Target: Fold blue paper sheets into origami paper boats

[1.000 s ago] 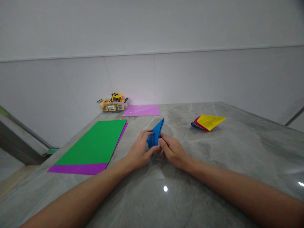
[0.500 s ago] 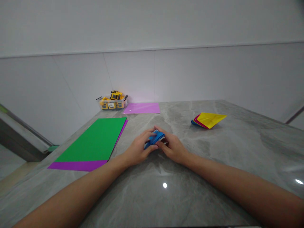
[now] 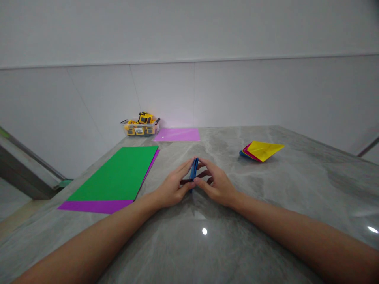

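Observation:
A small piece of folded blue paper stands on edge between my two hands, its narrow side turned to me. My left hand pinches it from the left with thumb and fingertips. From the right, my right hand presses on it the same way, its thumb at the lower edge. Both hands are just above the grey marbled table. The flat faces of the paper are mostly hidden by the fingers.
To the right lie folded paper pieces, yellow, red and blue, nested together. Green sheets over purple sheets lie at the left. At the back are pink sheets and a clear plastic box of yellow toy vehicles.
The blue paper has turned from showing its broad face to standing edge-on. My fingers have straightened and now press it from both sides.

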A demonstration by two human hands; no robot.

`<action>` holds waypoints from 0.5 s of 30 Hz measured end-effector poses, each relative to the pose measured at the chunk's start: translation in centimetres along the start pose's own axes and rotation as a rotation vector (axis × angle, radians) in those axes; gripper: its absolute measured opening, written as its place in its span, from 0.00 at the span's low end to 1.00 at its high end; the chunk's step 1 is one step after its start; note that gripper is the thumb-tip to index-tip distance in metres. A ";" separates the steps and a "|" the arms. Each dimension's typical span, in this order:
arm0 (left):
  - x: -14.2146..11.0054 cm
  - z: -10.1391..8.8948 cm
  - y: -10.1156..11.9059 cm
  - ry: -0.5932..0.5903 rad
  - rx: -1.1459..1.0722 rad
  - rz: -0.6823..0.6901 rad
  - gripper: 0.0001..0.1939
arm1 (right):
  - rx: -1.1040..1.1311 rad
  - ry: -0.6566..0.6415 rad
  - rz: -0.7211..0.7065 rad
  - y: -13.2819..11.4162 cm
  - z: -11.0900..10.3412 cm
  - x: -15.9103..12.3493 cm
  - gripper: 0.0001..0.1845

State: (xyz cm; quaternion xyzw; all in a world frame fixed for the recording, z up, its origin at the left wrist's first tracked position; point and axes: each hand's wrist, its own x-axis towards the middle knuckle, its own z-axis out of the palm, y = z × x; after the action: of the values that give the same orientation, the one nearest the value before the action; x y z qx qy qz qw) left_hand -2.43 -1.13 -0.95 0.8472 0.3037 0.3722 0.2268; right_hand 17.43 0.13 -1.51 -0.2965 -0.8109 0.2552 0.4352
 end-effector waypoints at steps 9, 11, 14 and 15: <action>0.1 -0.4 0.0 0.047 0.101 0.027 0.34 | -0.009 -0.006 -0.028 0.0 -0.1 0.0 0.29; 0.1 -0.5 -0.1 0.063 0.114 0.053 0.35 | -0.020 0.003 -0.038 -0.1 -0.2 0.0 0.28; 0.1 -0.6 0.0 0.075 0.136 0.050 0.37 | -0.028 0.023 -0.045 -0.4 -0.2 0.1 0.28; 0.1 -0.6 0.0 0.086 0.154 0.038 0.38 | -0.035 0.037 -0.050 -0.4 -0.3 0.1 0.27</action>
State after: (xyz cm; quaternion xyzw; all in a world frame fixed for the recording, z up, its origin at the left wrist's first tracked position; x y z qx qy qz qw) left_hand -2.80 -0.97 -0.48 0.8510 0.3250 0.3879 0.1405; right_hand 17.48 -0.06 -1.01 -0.2884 -0.8143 0.2245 0.4510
